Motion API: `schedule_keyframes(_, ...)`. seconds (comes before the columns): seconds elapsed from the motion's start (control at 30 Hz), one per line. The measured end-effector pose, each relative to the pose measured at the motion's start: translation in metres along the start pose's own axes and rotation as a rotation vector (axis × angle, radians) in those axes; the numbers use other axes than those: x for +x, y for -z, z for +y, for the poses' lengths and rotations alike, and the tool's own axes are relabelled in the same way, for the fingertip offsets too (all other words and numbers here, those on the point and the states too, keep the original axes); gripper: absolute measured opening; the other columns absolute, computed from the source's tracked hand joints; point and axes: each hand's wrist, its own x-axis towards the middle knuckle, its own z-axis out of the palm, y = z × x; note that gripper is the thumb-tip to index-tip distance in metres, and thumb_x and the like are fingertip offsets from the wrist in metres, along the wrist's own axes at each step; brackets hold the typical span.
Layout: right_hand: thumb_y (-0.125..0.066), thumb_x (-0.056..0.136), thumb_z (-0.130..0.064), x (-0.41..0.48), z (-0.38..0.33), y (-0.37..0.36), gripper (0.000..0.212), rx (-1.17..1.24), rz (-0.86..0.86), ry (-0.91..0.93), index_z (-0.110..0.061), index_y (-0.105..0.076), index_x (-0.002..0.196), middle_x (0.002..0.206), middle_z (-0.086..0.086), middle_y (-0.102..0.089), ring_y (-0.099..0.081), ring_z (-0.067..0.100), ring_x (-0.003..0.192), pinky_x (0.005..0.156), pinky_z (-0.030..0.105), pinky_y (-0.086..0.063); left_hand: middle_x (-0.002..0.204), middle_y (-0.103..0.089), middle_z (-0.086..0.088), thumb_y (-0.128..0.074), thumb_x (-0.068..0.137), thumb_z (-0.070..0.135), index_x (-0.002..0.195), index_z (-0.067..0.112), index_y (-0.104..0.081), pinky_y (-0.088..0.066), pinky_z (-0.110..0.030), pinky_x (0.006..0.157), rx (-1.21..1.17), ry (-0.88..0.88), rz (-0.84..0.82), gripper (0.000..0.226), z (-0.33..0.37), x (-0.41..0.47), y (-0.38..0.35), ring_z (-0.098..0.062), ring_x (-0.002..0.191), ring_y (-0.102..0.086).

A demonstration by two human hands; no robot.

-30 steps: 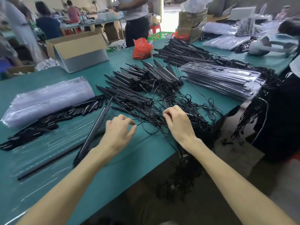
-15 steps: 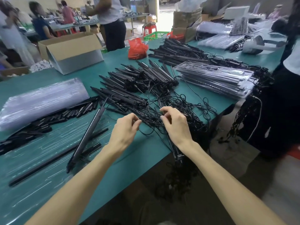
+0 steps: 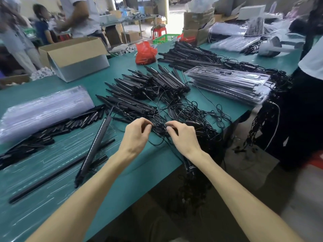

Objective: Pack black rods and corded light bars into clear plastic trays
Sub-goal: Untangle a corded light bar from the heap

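A clear plastic tray (image 3: pixel 43 165) lies on the green table at the lower left, with a long thin black rod (image 3: pixel 52 177) and a black light bar (image 3: pixel 94 147) resting across it. The bar's black cord (image 3: pixel 158 127) runs right into a tangle near the table edge. My left hand (image 3: pixel 136 137) and my right hand (image 3: pixel 183 137) sit close together over that tangle, fingertips pinched on the cord. More corded light bars (image 3: pixel 148 88) are heaped behind the hands. Short black rods (image 3: pixel 57 130) lie in a row left of the tray.
A stack of empty clear trays (image 3: pixel 43 110) sits at left, a stack of filled trays (image 3: pixel 230 84) at right. An open cardboard box (image 3: pixel 75 56) and a red bag (image 3: pixel 145 53) stand further back. Cords hang over the table edge (image 3: pixel 174 165). People stand around the table.
Both hands have come together on the cord tangle and pinched it. The light bar on the tray has swung to a steeper angle.
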Motion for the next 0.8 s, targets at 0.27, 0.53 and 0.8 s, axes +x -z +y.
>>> schedule_keyframes(0.27, -0.065, 0.094, -0.017, -0.002, 0.002, -0.005, 0.02, 0.367, 0.057, -0.087, -0.028, -0.076, 0.107, 0.093, -0.014, -0.074, -0.067, 0.002, 0.09, 0.093, 0.033, -0.053, 0.124, -0.059, 0.01, -0.049, 0.102, 0.025, 0.118, 0.032, -0.07, -0.019, -0.035, 0.096, 0.315, 0.031, -0.09, 0.027, 0.002, 0.01, -0.012, -0.02, 0.12, -0.036)
schedule_keyframes(0.53, -0.059, 0.098, -0.016, -0.003, 0.006, -0.01, 0.021, 0.398, 0.071, -0.096, -0.021, -0.071, 0.114, 0.095, -0.009, -0.075, -0.068, 0.005, 0.1, 0.098, 0.036, -0.052, 0.101, -0.074, 0.001, -0.05, 0.083, -0.021, 0.114, 0.011, -0.07, -0.05, -0.012, 0.078, -0.619, 0.262, -0.223, 0.049, 0.012, 0.012, -0.007, -0.005, 0.091, -0.069)
schedule_keyframes(0.8, -0.055, 0.101, -0.019, -0.006, 0.005, -0.013, 0.019, 0.384, 0.106, -0.108, -0.021, -0.069, 0.114, 0.091, -0.01, -0.075, -0.069, 0.0, 0.092, 0.093, 0.034, -0.055, 0.089, -0.073, 0.007, -0.061, 0.082, -0.015, 0.112, 0.008, -0.073, -0.042, -0.024, 0.07, -0.757, 0.511, -0.255, 0.04, 0.005, 0.011, -0.001, 0.0, 0.073, -0.065)
